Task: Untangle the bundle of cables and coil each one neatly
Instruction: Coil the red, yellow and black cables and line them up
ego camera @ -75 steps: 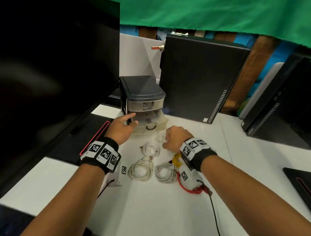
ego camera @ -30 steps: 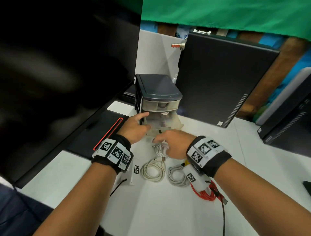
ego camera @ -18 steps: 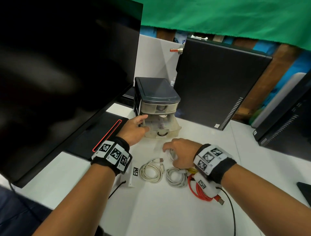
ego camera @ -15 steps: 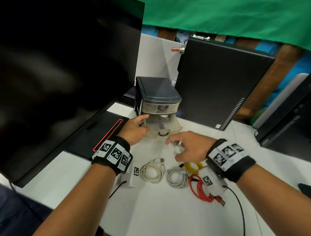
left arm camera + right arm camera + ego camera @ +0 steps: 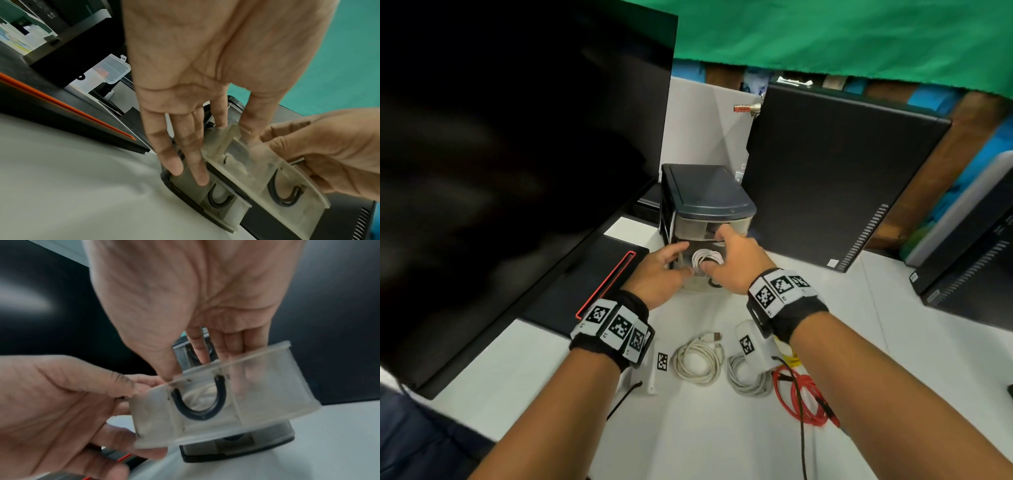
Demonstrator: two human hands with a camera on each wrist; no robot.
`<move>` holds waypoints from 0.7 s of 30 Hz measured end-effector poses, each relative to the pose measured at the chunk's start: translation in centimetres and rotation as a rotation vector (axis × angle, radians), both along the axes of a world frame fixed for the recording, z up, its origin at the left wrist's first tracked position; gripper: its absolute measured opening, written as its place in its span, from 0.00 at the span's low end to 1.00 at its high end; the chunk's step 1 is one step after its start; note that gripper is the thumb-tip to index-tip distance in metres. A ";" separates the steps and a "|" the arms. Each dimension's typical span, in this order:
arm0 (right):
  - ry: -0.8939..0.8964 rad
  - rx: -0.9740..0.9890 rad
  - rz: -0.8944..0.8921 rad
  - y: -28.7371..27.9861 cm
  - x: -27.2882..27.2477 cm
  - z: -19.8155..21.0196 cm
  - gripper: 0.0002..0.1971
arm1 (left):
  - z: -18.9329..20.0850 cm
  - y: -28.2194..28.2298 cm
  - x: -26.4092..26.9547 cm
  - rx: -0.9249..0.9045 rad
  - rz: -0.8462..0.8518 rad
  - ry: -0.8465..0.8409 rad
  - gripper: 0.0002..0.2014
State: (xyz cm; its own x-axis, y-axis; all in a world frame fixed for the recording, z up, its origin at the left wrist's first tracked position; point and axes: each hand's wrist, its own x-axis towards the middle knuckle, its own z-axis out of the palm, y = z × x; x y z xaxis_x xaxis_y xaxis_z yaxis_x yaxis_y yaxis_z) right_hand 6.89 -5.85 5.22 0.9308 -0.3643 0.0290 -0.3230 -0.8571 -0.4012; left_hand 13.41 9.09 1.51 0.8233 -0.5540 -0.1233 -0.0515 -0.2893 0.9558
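A small grey drawer unit (image 5: 705,192) stands at the back of the white table. Its lower clear drawer (image 5: 257,402) is pulled out. My left hand (image 5: 686,258) grips the drawer's left end, thumb inside the wall. My right hand (image 5: 714,250) reaches into the drawer and holds a white coiled cable (image 5: 705,257); the coil shows through the drawer front (image 5: 197,399). On the table near me lie a white coil (image 5: 697,359), a grey-white coil (image 5: 748,380) and a loose red cable (image 5: 801,401). A yellow cable (image 5: 791,356) is mostly hidden behind my right wrist.
A large dark monitor (image 5: 500,154) fills the left side. A black computer case (image 5: 835,171) stands right of the drawer unit, and more black cases (image 5: 976,260) stand at far right. A small clear plastic box (image 5: 111,69) sits behind the monitor base.
My right hand lifted a white coil from the row on the table and carried it forward into the open drawer. The left hand stayed on the drawer.
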 end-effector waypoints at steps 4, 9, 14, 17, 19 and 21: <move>-0.086 -0.210 -0.006 -0.1 -0.4 -0.3 0.19 | -0.1 0.0 0.1 0.001 0.000 -0.004 0.28; 0.162 -0.329 0.132 0.4 -0.1 -0.9 0.33 | -0.3 0.0 0.3 -0.028 -0.003 0.013 0.28; -0.048 -0.200 0.180 0.0 -1.6 -1.1 0.28 | -0.5 -0.1 0.4 -0.014 -0.017 -0.007 0.28; -0.197 -0.164 0.275 1.2 -4.3 -1.2 0.13 | -0.6 -0.2 0.6 -0.021 -0.031 0.005 0.26; 0.022 -0.113 0.387 2.5 -5.7 -1.3 0.16 | -0.7 -0.3 0.7 -0.017 -0.031 0.002 0.26; 0.330 -0.151 0.463 3.4 -6.4 -2.1 0.35 | -0.8 -0.3 0.7 -0.007 -0.024 -0.011 0.25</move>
State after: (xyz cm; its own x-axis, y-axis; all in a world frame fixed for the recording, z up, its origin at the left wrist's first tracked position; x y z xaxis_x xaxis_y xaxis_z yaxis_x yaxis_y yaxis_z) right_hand 0.53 -2.45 3.14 0.9605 0.0682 -0.2697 0.0117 -0.9785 -0.2060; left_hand 14.11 8.82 0.67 0.8110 -0.5745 -0.1102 -0.0691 -0.2811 0.9572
